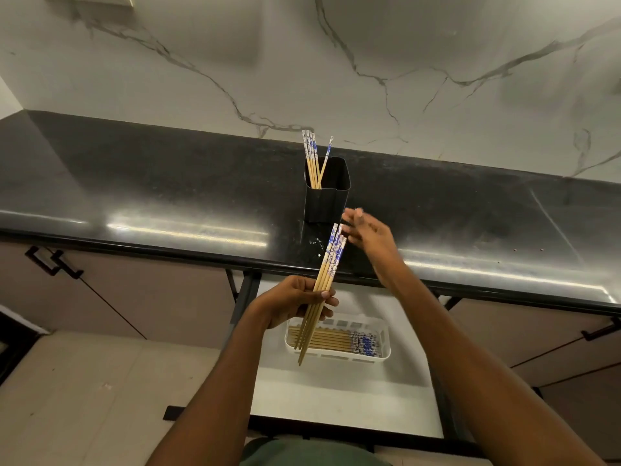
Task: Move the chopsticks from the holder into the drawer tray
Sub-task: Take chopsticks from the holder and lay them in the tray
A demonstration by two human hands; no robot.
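A black square holder point(326, 200) stands on the dark countertop point(168, 203) with several wooden chopsticks point(314, 159), blue-patterned at the top, leaning in it. My left hand point(292, 302) grips a bundle of several chopsticks point(327, 267) at mid-length, tilted, patterned ends up, above the open drawer. My right hand point(368, 235) is blurred, fingers spread, empty, just right of the bundle's top ends and in front of the holder. Below, a white slotted tray point(384, 334) in the open drawer point(336, 391) holds several chopsticks point(336, 339) lying flat.
A marble backsplash point(336, 62) rises behind the counter. Cabinet doors with black handles point(53, 262) flank the drawer on both sides. The counter's front edge point(168, 252) overhangs the drawer. Tiled floor point(84, 381) lies at lower left.
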